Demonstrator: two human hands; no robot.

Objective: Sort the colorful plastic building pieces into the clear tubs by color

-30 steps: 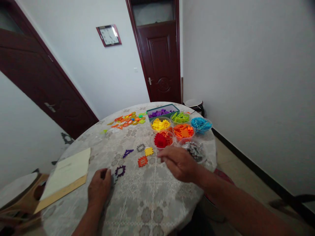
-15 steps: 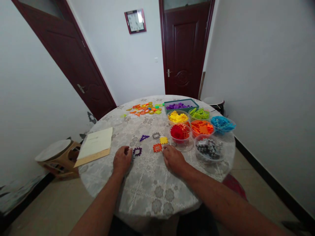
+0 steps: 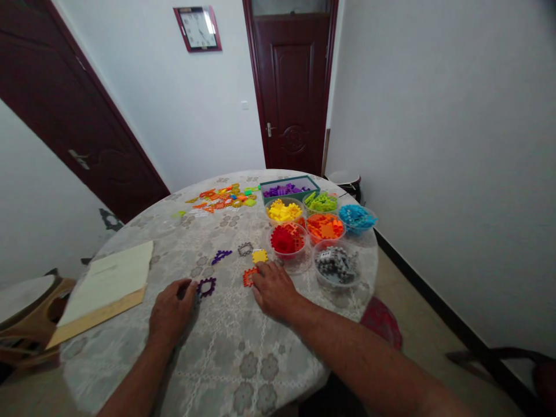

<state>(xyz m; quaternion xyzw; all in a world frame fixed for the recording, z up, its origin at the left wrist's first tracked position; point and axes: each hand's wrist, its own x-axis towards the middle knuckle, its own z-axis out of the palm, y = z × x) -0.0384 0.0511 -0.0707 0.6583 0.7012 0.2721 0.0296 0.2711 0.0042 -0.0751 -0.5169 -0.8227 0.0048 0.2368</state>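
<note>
Left of the left hand [image 3: 171,313], a pale sheet of paper [image 3: 108,281] lies over a tan backing [image 3: 102,317] on the cloth-covered surface [image 3: 217,347], with a white-topped stool [image 3: 26,296] farther left. Well beyond the hands, the far wall [image 3: 204,116] bears a red-framed clock [image 3: 200,29], a white switch [image 3: 244,105] and a dark red door [image 3: 293,87]; a second door [image 3: 52,87] stands ahead-left. Right of the right hand [image 3: 275,289], noted: a red seat [image 3: 382,327], partly hidden, and dark skirting [image 3: 434,289] along the right wall [image 3: 443,145].
</note>
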